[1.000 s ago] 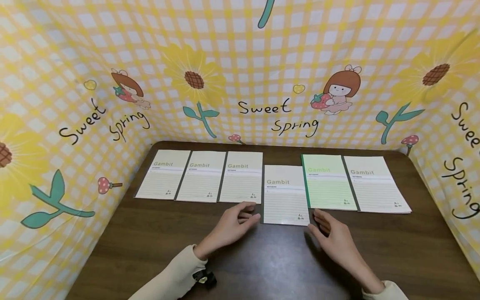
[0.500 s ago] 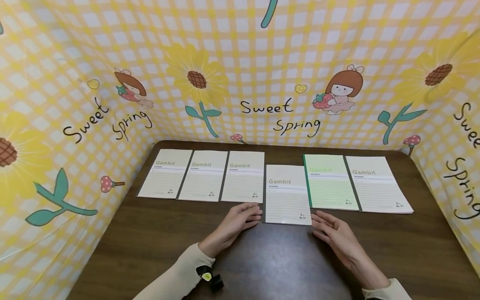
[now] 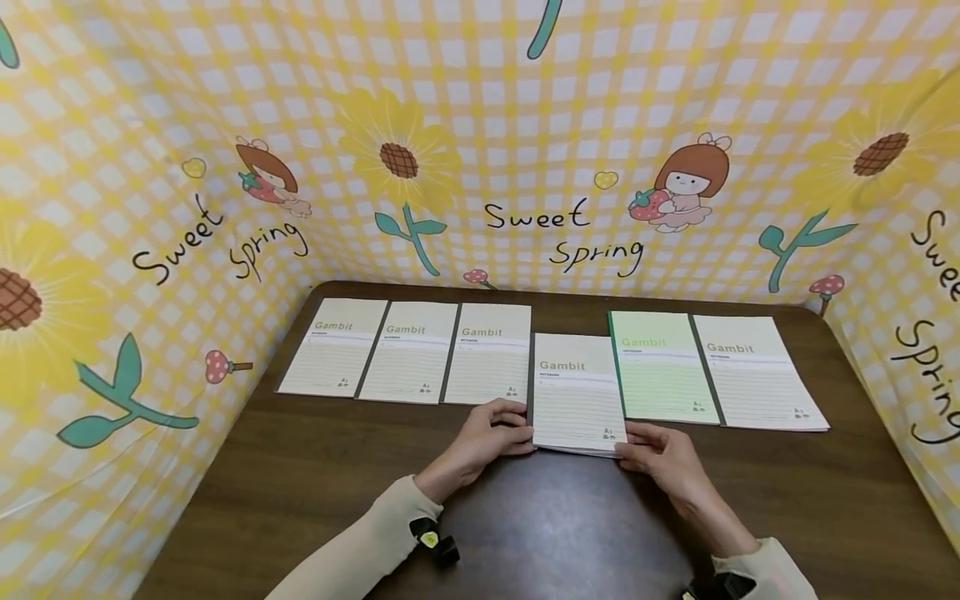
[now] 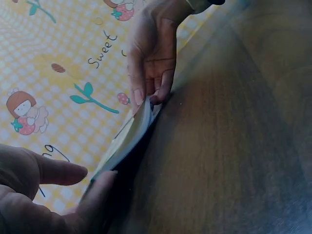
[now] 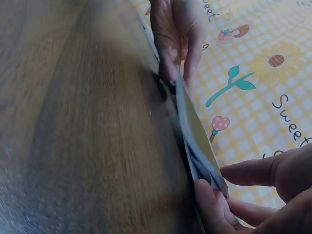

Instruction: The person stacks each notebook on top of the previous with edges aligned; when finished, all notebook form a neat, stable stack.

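Note:
A cream notebook (image 3: 577,392) marked "Gambit" sits in front of the row of notebooks, its near edge raised and its pages slightly fanned. At its lower right corner my right hand (image 3: 667,467) pinches it, thumb on one face and fingers on the other; the right wrist view shows the splayed page edges (image 5: 197,156) between them. My left hand (image 3: 480,442) holds the lower left corner by the dark spine, with thumb and fingertips on either side of the edge in the left wrist view. A green notebook (image 3: 663,367) lies just beyond my right hand.
Three cream notebooks, the nearest being the third (image 3: 487,354), lie side by side on the left of the brown table (image 3: 337,467). Another cream notebook (image 3: 761,371) lies at the far right. A yellow checked cloth (image 3: 480,125) walls the table's back and sides.
Both hands have moved in to the notebook's lower corners and taken hold of it. Its near edge has come up a little, showing pages beneath the cover.

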Action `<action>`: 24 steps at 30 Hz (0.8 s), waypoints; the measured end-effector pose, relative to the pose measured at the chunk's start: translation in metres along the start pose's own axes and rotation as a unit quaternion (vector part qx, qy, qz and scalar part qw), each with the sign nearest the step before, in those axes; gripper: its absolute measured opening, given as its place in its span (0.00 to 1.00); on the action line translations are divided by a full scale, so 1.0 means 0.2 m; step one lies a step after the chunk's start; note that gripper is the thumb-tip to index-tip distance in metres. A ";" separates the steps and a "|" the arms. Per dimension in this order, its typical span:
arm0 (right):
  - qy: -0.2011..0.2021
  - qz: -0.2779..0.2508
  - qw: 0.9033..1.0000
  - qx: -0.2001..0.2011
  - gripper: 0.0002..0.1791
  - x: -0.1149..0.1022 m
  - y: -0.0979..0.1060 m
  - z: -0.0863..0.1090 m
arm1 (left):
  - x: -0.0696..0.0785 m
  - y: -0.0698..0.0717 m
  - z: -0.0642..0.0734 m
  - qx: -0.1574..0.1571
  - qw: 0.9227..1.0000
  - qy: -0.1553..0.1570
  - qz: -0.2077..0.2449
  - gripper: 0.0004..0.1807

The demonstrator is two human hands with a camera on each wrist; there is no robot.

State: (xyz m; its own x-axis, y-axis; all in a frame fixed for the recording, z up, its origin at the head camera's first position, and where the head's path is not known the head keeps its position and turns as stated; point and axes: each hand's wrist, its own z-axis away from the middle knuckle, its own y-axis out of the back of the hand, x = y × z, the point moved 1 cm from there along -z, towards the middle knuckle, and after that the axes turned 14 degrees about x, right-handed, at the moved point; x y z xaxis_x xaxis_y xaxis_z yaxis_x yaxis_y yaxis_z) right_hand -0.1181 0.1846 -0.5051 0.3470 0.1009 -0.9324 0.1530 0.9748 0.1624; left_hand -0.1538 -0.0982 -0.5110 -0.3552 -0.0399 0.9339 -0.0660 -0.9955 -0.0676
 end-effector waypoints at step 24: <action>0.064 0.034 0.997 -0.031 0.30 -0.08 -0.11 -0.09 | 0.11 0.12 -0.03 0.041 0.997 -0.062 -0.028 0.27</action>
State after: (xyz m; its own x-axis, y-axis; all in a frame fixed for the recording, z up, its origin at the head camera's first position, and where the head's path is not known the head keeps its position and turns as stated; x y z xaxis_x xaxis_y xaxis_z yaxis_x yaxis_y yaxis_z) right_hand -0.1436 0.1650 -0.5002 0.2324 0.1875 -0.9544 0.0754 0.9748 0.2099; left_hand -0.1690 -0.1217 -0.4950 -0.2351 0.0101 0.9719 -0.0040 -0.9999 0.0094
